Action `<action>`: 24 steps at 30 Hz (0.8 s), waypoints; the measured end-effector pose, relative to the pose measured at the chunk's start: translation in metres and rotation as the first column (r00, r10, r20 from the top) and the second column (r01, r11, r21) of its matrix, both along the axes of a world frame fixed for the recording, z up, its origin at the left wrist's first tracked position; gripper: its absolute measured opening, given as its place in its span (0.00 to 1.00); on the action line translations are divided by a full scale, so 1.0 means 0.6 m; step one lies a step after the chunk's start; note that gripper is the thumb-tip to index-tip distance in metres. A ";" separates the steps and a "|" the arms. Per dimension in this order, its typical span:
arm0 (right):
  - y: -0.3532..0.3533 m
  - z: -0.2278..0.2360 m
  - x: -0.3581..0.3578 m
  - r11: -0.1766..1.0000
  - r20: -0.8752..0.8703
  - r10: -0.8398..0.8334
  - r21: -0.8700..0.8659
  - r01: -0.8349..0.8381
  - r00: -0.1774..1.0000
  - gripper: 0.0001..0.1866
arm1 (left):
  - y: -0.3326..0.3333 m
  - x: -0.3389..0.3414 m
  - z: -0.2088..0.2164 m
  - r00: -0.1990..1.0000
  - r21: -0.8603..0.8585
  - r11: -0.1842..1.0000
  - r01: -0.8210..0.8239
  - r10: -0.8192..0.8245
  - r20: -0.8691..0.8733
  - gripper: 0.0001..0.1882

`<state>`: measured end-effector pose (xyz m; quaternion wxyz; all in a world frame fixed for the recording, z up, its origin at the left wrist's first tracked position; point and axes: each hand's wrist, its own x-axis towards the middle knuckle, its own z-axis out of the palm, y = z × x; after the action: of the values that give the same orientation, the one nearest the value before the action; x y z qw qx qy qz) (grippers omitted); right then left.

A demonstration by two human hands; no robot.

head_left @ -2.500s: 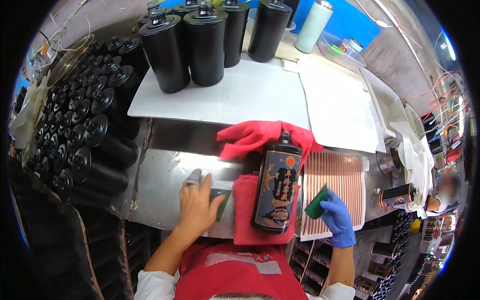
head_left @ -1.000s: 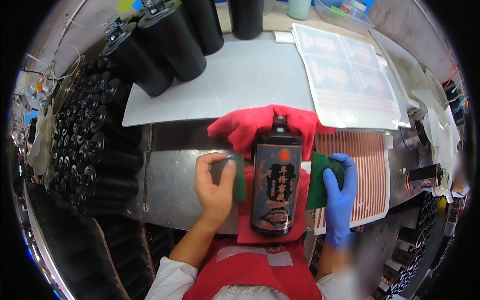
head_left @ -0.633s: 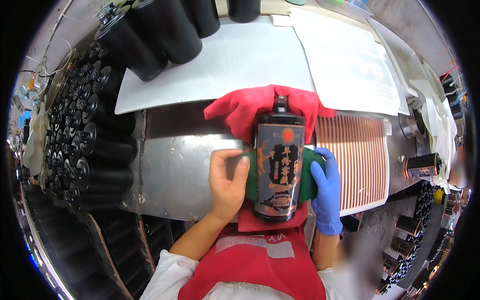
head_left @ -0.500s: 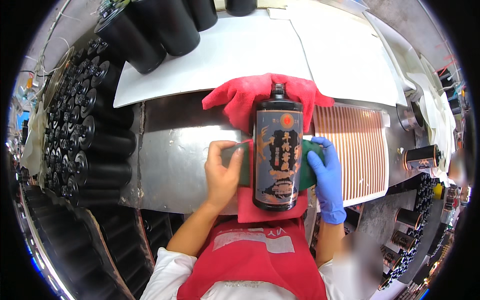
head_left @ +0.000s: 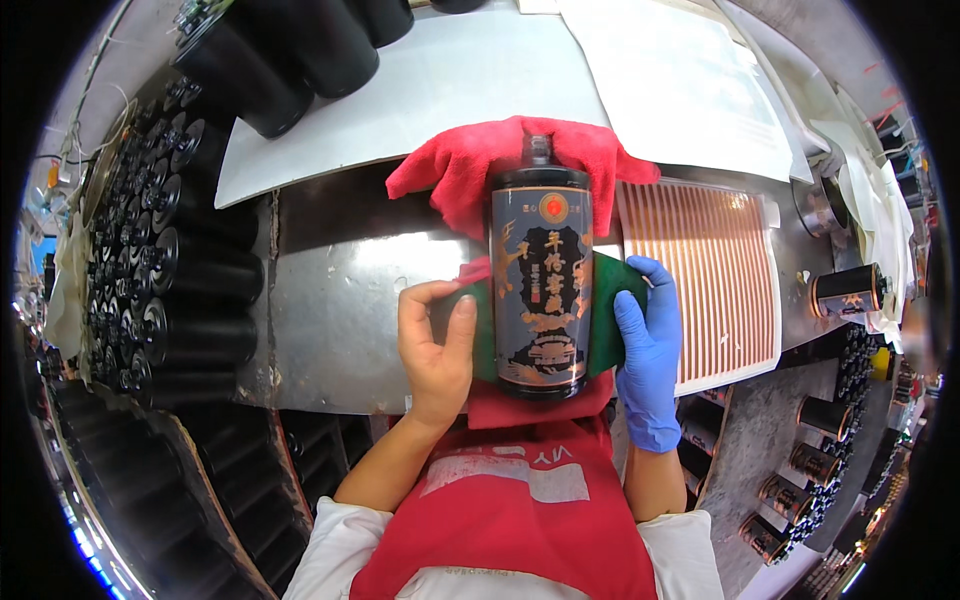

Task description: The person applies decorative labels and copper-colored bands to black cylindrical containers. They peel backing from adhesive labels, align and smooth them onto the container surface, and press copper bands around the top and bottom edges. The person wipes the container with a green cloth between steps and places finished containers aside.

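A black bottle (head_left: 542,290) with a grey and copper decorated front lies face up, its neck pointing away from me. Beneath it is a red cloth (head_left: 450,170), bunched around the neck and showing again below the base. A flexible dark green sheet (head_left: 607,310) passes behind the bottle and sticks out on both sides. My bare left hand (head_left: 437,345) pinches the sheet's left edge between thumb and fingers. On the other side, my right hand (head_left: 650,345), in a blue glove, grips the right edge. The sheet's middle is hidden under the bottle.
A striped copper and white sheet (head_left: 700,280) lies right of the bottle on the metal table (head_left: 350,340). Many black bottles (head_left: 205,270) are stacked at left, with more standing at the far left. White boards (head_left: 420,90) cover the far side. Another decorated bottle (head_left: 845,290) lies at right.
The view has shifted a little, so the bottle and table sit higher and further left. More of the green sheet shows left of the bottle. Both hands keep their hold.
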<state>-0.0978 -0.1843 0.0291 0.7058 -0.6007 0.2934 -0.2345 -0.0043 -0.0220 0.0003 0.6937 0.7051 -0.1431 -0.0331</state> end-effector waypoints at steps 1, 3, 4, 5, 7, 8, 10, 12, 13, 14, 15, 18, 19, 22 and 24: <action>-0.004 -0.018 0.000 0.998 0.027 -0.003 0.061 0.001 1.000 0.17 | 0.001 0.000 -0.007 1.000 0.004 1.000 0.003 -0.003 -0.007 0.09; -0.009 -0.041 0.005 0.994 0.056 -0.006 0.106 0.000 0.998 0.17 | 0.004 0.000 -0.018 1.000 0.004 1.000 0.000 0.000 -0.022 0.09; -0.012 -0.048 0.012 0.996 0.059 -0.006 0.091 0.000 0.998 0.17 | 0.005 0.001 -0.022 1.000 0.001 1.000 -0.004 0.004 -0.030 0.09; -0.015 -0.050 0.018 0.997 0.062 -0.006 0.075 0.001 0.998 0.17 | 0.005 0.002 -0.022 0.999 -0.003 1.000 -0.008 0.008 -0.037 0.08; -0.020 -0.043 0.034 0.999 0.062 0.000 0.041 -0.002 0.998 0.19 | -0.004 0.006 -0.007 0.997 0.139 0.990 -0.040 0.031 0.066 0.08; -0.022 -0.044 0.044 1.000 0.062 -0.006 -0.001 0.006 0.998 0.19 | -0.008 0.008 -0.001 0.992 0.207 0.977 -0.060 0.035 0.119 0.08; -0.033 -0.039 0.064 0.995 0.132 -0.088 -0.037 0.093 0.987 0.19 | -0.003 0.014 -0.020 0.985 0.246 0.962 -0.122 0.085 0.153 0.09; -0.045 -0.004 0.056 0.990 0.232 -0.143 0.036 0.139 0.962 0.15 | 0.010 0.027 -0.021 0.965 0.265 0.940 -0.215 0.163 0.206 0.09; -0.049 0.005 0.047 0.993 0.247 -0.118 0.033 0.114 0.962 0.13 | 0.024 0.037 -0.019 0.937 0.357 0.894 -0.270 0.159 0.311 0.08; -0.048 -0.002 0.028 0.987 0.314 0.006 -0.154 0.045 0.949 0.11 | 0.038 0.042 -0.021 0.945 0.431 0.867 -0.249 0.119 0.305 0.09; -0.034 0.003 0.003 0.969 0.297 0.088 -0.248 -0.012 0.951 0.10 | 0.055 0.046 -0.030 0.952 0.503 0.833 -0.229 0.083 0.295 0.09; -0.019 -0.024 -0.071 0.857 0.397 0.448 -0.447 -0.258 0.801 0.17 | 0.101 0.041 -0.045 0.947 0.898 0.424 -0.119 -0.223 0.231 0.18; -0.010 -0.027 -0.092 0.869 0.368 0.453 -0.386 -0.310 0.812 0.16 | 0.102 0.031 -0.028 0.942 0.858 0.511 -0.056 -0.258 0.215 0.24; -0.023 0.002 -0.075 0.878 0.065 0.434 -0.256 -0.405 0.899 0.13 | 0.086 0.015 0.026 0.886 0.655 0.730 0.195 -0.418 0.202 0.46; -0.046 0.032 -0.012 0.941 -0.081 0.333 -0.032 -0.336 0.940 0.12 | 0.063 0.001 0.044 0.827 0.490 0.769 0.410 -0.540 0.155 0.60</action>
<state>-0.1049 -0.2122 0.0481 0.7101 -0.6660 0.2077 -0.0955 -0.0039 0.0159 0.0266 0.4574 0.7788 -0.4064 -0.1378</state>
